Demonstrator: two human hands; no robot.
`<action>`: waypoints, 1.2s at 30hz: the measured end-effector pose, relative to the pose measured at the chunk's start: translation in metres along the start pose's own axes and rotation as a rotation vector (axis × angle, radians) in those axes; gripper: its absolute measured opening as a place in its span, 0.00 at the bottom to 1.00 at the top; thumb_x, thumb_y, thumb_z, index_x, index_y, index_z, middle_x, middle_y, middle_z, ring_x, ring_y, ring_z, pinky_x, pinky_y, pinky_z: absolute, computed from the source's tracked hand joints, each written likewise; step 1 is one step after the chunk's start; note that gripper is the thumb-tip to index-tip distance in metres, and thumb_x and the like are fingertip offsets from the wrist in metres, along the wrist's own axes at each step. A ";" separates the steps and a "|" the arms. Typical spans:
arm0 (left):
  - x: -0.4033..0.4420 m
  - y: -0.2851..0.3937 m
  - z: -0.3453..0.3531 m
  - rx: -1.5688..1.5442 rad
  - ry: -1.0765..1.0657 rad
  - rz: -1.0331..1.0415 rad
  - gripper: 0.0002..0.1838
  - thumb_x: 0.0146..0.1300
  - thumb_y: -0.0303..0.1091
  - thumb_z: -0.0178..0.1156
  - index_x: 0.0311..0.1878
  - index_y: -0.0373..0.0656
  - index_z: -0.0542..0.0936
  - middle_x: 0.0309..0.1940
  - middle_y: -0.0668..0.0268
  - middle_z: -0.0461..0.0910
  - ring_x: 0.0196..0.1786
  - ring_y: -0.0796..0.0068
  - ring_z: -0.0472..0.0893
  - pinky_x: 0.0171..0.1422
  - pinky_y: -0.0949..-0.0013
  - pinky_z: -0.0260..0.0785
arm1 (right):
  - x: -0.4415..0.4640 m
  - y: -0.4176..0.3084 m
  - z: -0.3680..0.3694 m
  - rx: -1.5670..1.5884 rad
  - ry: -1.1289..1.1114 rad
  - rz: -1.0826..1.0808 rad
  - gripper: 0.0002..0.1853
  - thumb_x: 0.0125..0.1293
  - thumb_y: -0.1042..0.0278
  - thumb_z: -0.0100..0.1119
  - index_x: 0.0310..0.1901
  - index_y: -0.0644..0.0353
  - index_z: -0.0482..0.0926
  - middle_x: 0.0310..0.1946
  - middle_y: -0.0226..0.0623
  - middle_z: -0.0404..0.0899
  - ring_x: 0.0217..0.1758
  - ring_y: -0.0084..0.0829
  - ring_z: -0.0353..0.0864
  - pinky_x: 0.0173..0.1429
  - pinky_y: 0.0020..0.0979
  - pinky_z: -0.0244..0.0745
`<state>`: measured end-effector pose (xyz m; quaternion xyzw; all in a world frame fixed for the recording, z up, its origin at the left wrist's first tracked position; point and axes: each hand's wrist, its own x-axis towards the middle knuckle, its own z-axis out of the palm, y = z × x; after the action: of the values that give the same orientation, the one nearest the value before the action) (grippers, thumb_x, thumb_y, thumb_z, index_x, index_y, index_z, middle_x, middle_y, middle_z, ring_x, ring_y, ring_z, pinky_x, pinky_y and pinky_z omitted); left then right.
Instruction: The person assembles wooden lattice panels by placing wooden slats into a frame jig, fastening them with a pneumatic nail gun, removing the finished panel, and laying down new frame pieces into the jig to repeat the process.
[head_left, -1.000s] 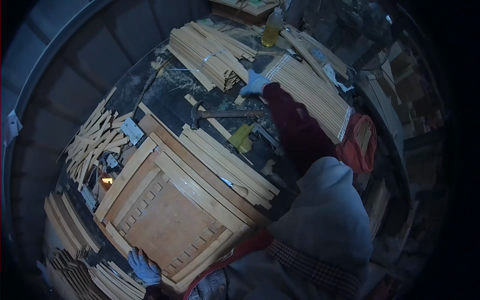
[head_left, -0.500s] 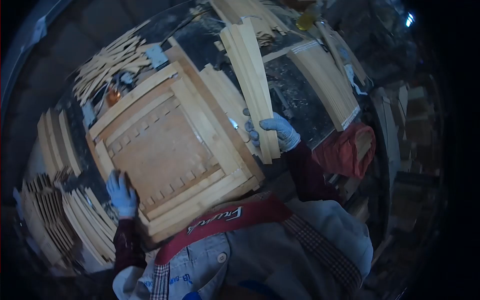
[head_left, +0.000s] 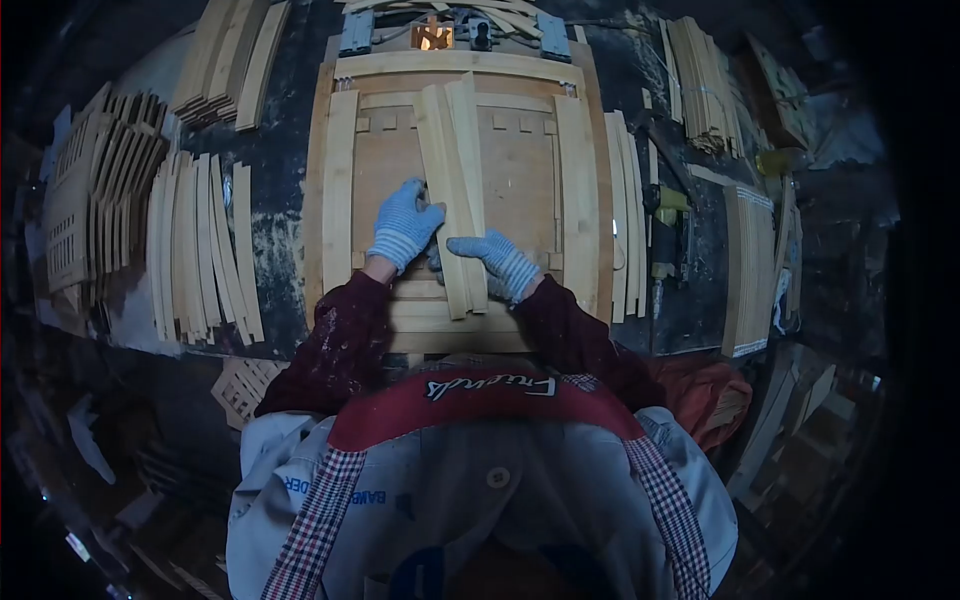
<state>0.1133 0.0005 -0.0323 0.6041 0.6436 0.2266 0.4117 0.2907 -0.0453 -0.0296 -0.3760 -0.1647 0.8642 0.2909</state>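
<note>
Several pale wooden strips [head_left: 455, 190] form a loose bundle, slightly fanned at the far end, over the wooden frame jig [head_left: 340, 190]. My right hand [head_left: 497, 262], in a blue-grey glove, grips the bundle near its close end, thumb on top. On the bundle's left side is my left hand [head_left: 405, 226], gloved too, with thumb and fingers bent at the strips' edge; some fingertips are hidden. Notched strips [head_left: 515, 123] run along the jig's panel under the bundle.
Stacked strips [head_left: 200, 250] and slatted pieces [head_left: 125, 190] lie at left. At right are narrow strips [head_left: 625, 215], a green-handled tool [head_left: 668, 205], a hammer [head_left: 672, 150] and a bound stack [head_left: 748, 270]. Metal clamps [head_left: 356, 34] sit beyond the jig.
The right hand has brought the strip bundle from the right to over the jig. My left hand has left the jig's edge and come to the bundle. The view has turned and centred.
</note>
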 end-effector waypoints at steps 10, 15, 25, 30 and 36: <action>-0.001 -0.032 -0.050 0.106 0.217 0.122 0.22 0.57 0.35 0.58 0.55 0.42 0.76 0.27 0.51 0.80 0.34 0.52 0.82 0.42 0.56 0.73 | 0.005 -0.002 0.003 0.169 0.052 -0.005 0.22 0.61 0.66 0.62 0.53 0.72 0.73 0.41 0.49 0.81 0.43 0.40 0.84 0.48 0.38 0.83; 0.018 -0.040 -0.059 0.467 0.190 0.118 0.20 0.60 0.35 0.55 0.56 0.42 0.72 0.29 0.47 0.80 0.35 0.46 0.82 0.40 0.50 0.73 | 0.008 0.001 0.003 0.139 0.033 -0.004 0.21 0.60 0.65 0.62 0.51 0.72 0.74 0.40 0.49 0.81 0.41 0.41 0.84 0.47 0.37 0.83; 0.024 -0.019 -0.042 0.824 0.013 0.310 0.07 0.59 0.29 0.54 0.41 0.41 0.75 0.29 0.55 0.82 0.32 0.55 0.84 0.33 0.53 0.76 | 0.012 0.003 0.014 0.169 0.049 -0.057 0.20 0.58 0.64 0.66 0.48 0.70 0.76 0.35 0.45 0.81 0.34 0.37 0.83 0.40 0.36 0.81; 0.026 -0.020 -0.044 0.836 -0.023 0.266 0.07 0.61 0.29 0.53 0.41 0.41 0.75 0.29 0.54 0.82 0.33 0.55 0.84 0.34 0.52 0.76 | 0.016 0.008 0.018 0.174 -0.009 -0.124 0.20 0.58 0.64 0.66 0.48 0.69 0.76 0.34 0.45 0.81 0.34 0.37 0.82 0.41 0.35 0.81; 0.022 -0.039 -0.070 0.747 0.015 0.181 0.08 0.61 0.29 0.50 0.42 0.40 0.74 0.31 0.52 0.82 0.34 0.50 0.83 0.37 0.52 0.75 | 0.018 0.010 0.020 0.026 0.122 -0.081 0.20 0.58 0.67 0.67 0.49 0.69 0.76 0.36 0.47 0.83 0.37 0.38 0.85 0.43 0.36 0.83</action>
<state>0.0353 0.0297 -0.0291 0.7652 0.6289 0.0162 0.1366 0.2616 -0.0431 -0.0313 -0.4174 -0.1506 0.8291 0.3400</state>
